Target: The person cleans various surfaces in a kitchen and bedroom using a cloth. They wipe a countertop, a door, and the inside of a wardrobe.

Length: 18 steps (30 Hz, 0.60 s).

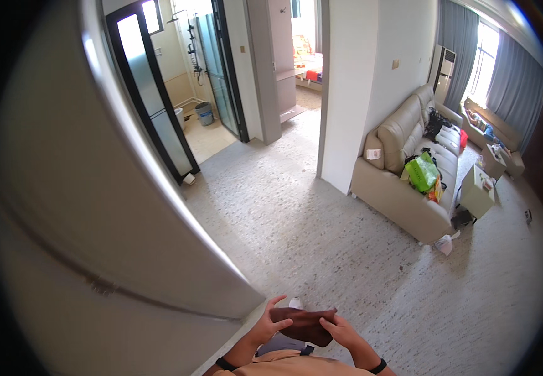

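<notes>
A dark brown cloth (302, 324) is stretched between my two hands at waist height, near the bottom of the view. My left hand (267, 325) grips its left end with the thumb on top and the index finger pointing away. The right end is pinched by my right hand (342, 330), thumb uppermost. Folds show along the cloth; the fingers beneath it are hidden. Just beyond the cloth, the white tip of a shoe (295, 303) shows on the speckled floor (346, 244).
A pale wall (126, 225) rises close on my left. Ahead, a black-framed glass door (147, 89) borders a bathroom with a grey bucket (204, 113). Right, a beige sofa (396, 202) bears a green bag (422, 172) beside a small table (477, 192). A person (480, 124) lies on a farther sofa.
</notes>
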Available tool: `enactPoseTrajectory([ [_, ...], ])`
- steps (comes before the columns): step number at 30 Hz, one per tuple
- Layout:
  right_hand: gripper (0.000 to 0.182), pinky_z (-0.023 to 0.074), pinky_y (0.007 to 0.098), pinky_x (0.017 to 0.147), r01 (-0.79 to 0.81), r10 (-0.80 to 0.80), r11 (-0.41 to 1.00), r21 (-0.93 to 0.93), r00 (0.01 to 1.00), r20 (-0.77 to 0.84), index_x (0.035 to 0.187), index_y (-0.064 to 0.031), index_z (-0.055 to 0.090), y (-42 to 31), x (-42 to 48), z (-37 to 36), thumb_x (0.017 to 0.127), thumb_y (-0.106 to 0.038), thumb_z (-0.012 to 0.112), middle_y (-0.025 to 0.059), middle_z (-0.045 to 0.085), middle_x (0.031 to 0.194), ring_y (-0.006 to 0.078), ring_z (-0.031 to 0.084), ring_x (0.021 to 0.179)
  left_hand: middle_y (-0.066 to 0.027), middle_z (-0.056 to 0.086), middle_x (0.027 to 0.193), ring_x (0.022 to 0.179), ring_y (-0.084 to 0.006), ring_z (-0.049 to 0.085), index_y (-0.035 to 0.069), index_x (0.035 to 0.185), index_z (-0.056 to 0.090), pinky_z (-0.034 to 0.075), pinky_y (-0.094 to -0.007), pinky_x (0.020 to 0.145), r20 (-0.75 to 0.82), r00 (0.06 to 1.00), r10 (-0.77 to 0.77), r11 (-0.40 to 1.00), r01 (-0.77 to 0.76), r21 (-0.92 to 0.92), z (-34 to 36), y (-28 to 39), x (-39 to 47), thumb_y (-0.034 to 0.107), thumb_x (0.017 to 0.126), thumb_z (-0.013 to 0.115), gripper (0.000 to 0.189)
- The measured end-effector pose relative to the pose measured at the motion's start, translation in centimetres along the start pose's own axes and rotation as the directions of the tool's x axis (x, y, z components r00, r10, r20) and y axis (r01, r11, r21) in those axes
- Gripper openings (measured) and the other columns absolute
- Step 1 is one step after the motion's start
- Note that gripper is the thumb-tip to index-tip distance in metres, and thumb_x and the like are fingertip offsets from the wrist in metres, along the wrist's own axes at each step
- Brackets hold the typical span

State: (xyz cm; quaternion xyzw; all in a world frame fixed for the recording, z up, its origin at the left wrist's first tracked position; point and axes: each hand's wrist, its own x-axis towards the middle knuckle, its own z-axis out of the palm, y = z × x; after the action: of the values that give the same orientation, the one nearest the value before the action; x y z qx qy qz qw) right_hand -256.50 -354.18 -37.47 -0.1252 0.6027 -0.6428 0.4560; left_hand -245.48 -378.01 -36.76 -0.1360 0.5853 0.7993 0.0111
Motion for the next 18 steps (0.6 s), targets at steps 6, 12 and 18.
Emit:
enactPoseTrajectory([
  [6,0.034,0.0482,0.0325,0.096,-0.025,-0.041,0.992,-0.126,0.871,-0.489,0.127,0.0038,0.061,-3.5,6.9,-13.6,0.1,-0.017,0.064,0.0083,0.068,0.118,0.0167,0.062,0.107,-0.0113,0.064,0.126,0.114,-0.0174,0.06,0.016,0.151,0.037,0.047,-0.035,0.1,0.462,0.854,-0.237,0.967,0.159,0.201,1.2,4.9,22.7,0.017,0.092,0.074,0.069],
  [12,0.03,0.0507,0.0324,0.092,0.207,-0.086,0.976,0.059,0.626,-0.775,0.12,0.0065,0.062,-13.4,16.8,-21.4,0.095,-0.01,0.069,0.0111,0.069,0.112,0.0193,0.065,0.1,-0.0108,0.067,0.119,0.11,-0.0217,0.063,0.007,0.129,0.059,0.049,-0.0369,0.097,0.645,0.764,-0.014,0.947,-0.197,0.254,4.4,7.0,45.3,0.016,0.09,0.073,0.041],
  [18,0.018,0.0485,0.0281,0.082,0.21,-0.172,0.977,-0.048,0.624,-0.762,0.101,0.0021,0.07,-19.8,29.2,-29.0,0.096,-0.015,0.069,0.0033,0.071,0.092,0.0127,0.064,0.088,-0.0183,0.069,0.11,0.099,-0.0336,0.067,0.005,0.118,0.065,0.051,-0.0412,0.088,0.716,0.688,-0.119,0.757,-0.403,0.514,2.9,12.0,58.5,0.017,0.09,0.07,0.031],
])
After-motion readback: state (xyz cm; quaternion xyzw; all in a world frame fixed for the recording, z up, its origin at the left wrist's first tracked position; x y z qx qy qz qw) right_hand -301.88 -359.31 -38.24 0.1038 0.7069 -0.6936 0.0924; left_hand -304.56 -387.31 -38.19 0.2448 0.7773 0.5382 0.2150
